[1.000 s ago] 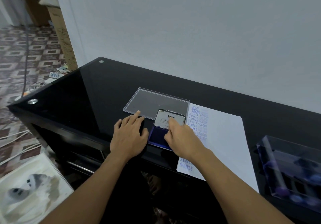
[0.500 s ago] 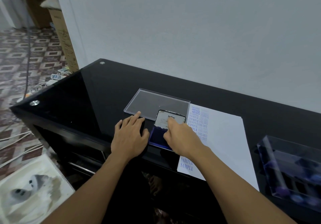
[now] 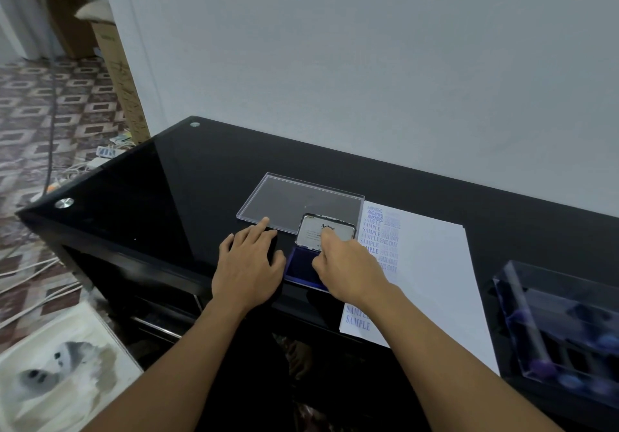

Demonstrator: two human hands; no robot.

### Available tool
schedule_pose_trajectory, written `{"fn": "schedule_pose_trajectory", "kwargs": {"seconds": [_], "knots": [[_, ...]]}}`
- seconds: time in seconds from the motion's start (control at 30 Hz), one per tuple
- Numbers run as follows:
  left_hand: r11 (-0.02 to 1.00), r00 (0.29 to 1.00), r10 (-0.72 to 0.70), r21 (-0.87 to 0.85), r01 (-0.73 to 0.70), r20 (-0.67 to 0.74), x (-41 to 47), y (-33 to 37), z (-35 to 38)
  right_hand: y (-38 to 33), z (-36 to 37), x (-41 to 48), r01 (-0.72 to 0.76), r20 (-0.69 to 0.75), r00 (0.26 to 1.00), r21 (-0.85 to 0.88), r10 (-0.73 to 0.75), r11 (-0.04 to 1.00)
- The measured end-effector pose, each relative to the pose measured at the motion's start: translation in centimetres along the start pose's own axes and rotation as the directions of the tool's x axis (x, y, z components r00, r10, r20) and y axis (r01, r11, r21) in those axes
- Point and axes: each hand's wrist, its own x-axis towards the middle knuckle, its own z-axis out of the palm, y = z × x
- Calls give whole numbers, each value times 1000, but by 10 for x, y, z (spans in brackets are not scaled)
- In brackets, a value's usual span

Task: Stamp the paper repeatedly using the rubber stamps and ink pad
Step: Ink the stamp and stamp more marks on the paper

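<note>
An open blue ink pad (image 3: 299, 268) lies near the front edge of the black glass table (image 3: 167, 190), its lid (image 3: 313, 234) standing up. My right hand (image 3: 345, 264) is over the pad with fingers curled down, pinching a small rubber stamp that the hand almost wholly hides. My left hand (image 3: 249, 264) rests flat on the table just left of the pad, its fingers straight. The white paper (image 3: 435, 264) lies right of the pad, with blue SAMPLE, AMENDED and FAX OUT prints down its left side.
A clear plastic cover (image 3: 294, 200) lies flat behind the pad. A clear box of several stamps (image 3: 562, 324) stands at the table's right end. White cables (image 3: 40, 274) and a cardboard box (image 3: 120, 73) are on the floor to the left.
</note>
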Motion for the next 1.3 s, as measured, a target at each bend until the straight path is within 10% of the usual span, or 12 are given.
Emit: {"fn": "schedule_pose_trajectory", "kwargs": {"seconds": [1.3], "knots": [[1000,1000,3,-10,-3,1,0,0,0,-3,-2,-5,-30,-33,999,8,30,1000]]}}
